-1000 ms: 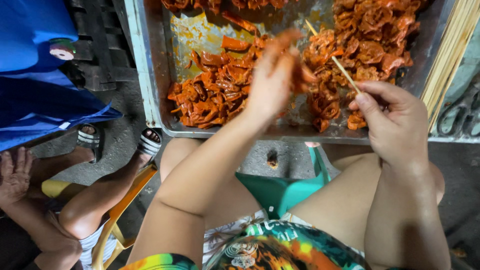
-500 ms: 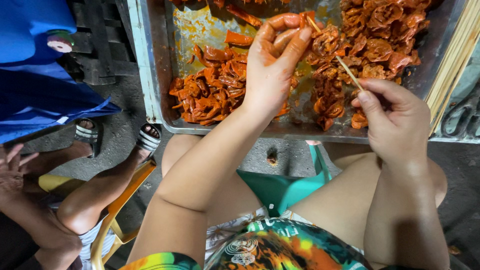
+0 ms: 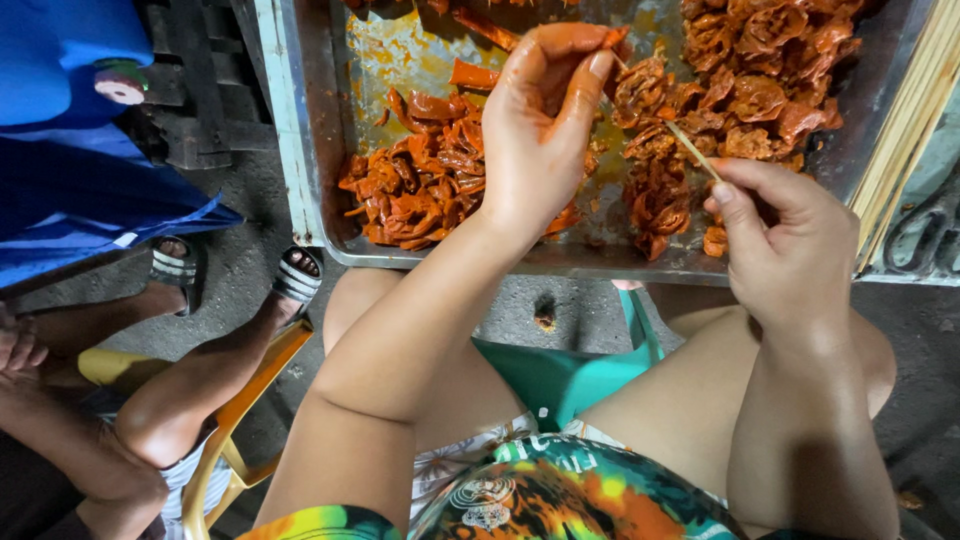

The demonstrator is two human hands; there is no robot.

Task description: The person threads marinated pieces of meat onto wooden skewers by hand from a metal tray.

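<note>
1. Orange-red marinade coats the left hand (image 3: 540, 130), which is raised over the metal tray (image 3: 300, 150) at about 12 o'clock in the view; its thumb and forefinger are closed in a pinch on a small piece of marinated meat (image 3: 612, 38), the other fingers curled loosely
2. The right hand (image 3: 790, 250) sits at about 2 o'clock, its fingers folded tight round the lower end of a thin bamboo skewer (image 3: 690, 148)
3. The skewer slants up toward 11 o'clock from that fist, its tip reaching toward the pinched piece; whether tip and meat touch cannot be told
4. A low heap of meat strips (image 3: 415, 190) lies in the tray at 9 o'clock of the left hand, near the tray's front wall
5. A larger pile of curled meat pieces (image 3: 760, 90) fills the tray's far right, at 12 o'clock of the right hand
6. A bundle of bare skewers (image 3: 910, 130) lies along the tray's right edge, at 3 o'clock of the pile
7. A teal plastic stool (image 3: 560, 375) shows between the person's bare knees at 6 o'clock
8. Another person sits at 8 o'clock on a yellow chair (image 3: 240, 420), sandalled feet (image 3: 295, 275) on the concrete floor (image 3: 240, 270) just beside the tray's corner
</note>
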